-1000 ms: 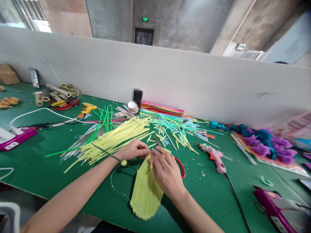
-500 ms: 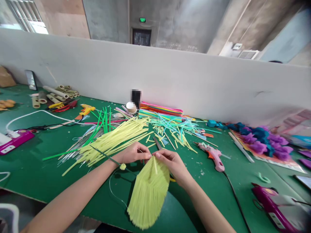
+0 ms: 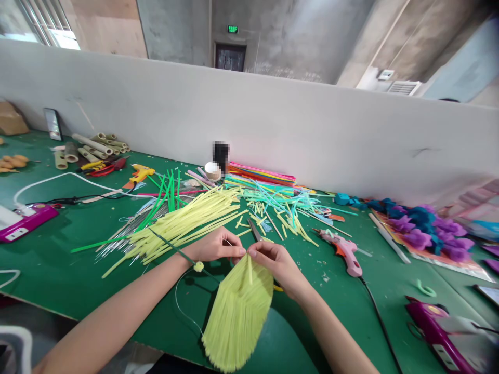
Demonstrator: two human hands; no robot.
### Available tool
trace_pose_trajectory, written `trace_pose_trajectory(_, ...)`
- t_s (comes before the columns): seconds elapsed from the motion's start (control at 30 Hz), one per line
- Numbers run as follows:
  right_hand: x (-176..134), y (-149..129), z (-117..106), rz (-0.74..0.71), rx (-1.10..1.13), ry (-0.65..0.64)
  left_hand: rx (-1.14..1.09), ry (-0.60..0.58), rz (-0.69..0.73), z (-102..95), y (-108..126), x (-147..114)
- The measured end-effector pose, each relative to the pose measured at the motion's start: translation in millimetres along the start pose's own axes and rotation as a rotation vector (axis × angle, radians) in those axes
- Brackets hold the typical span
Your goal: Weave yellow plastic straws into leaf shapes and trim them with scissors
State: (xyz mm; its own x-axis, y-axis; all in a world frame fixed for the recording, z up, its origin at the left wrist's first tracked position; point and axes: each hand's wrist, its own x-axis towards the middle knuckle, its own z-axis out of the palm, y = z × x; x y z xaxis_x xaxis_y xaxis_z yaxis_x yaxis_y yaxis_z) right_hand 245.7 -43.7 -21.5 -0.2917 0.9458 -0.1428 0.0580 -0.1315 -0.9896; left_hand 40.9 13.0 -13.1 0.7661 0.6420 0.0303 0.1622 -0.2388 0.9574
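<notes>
A leaf-shaped piece made of pale yellow-green pipe cleaners [image 3: 237, 317] hangs at the front, its narrow tip upward and its broad fringed end toward me. My right hand [image 3: 275, 265] pinches that tip between thumb and fingers. Right beside it, my left hand [image 3: 218, 246] is closed, thumb against finger, on what looks like a thin wire [image 3: 177, 296] that loops down to the leaf's lower left edge. A dark green stem with a small yellow ball [image 3: 198, 266] lies by my left wrist. Behind my hands, scissors [image 3: 254, 230] lie partly hidden.
Loose yellow pipe cleaners [image 3: 191, 218] lie heaped beyond my left hand. A pink glue gun [image 3: 346, 254] with a trailing cord is at right, near a purple power strip [image 3: 440, 332]. Purple and blue flowers [image 3: 424, 228], a yellow glue gun [image 3: 141, 173] and bamboo tubes [image 3: 97, 148] stand farther off.
The view has shifted slightly. Both hands keep their pinch at the leaf's tip, with the fingertips barely moved.
</notes>
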Motion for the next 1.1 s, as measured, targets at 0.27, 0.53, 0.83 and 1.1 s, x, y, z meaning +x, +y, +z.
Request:
trace_pose_trajectory(0.27,-1.6,0.5,-0.4,0.021,0.041,-0.023,-0.012,0.002,-0.005,0.5,-0.6,-0.2)
trace_pose_trajectory(0.53,0.0,2.4,-0.2,0.043,0.015,-0.030,-0.016,0.002,-0.005,1.2,0.5,0.2)
trace_pose_trajectory(0.83,0.5,6.1,0.9,0.004,-0.036,-0.014,-0.011,-0.001,-0.008,2.0,-1.2,0.1)
trace_pose_trajectory(1.1,1.3,5.1,-2.7,0.021,0.073,0.076,-0.054,0.031,-0.028,-2.6,-2.6,0.9)
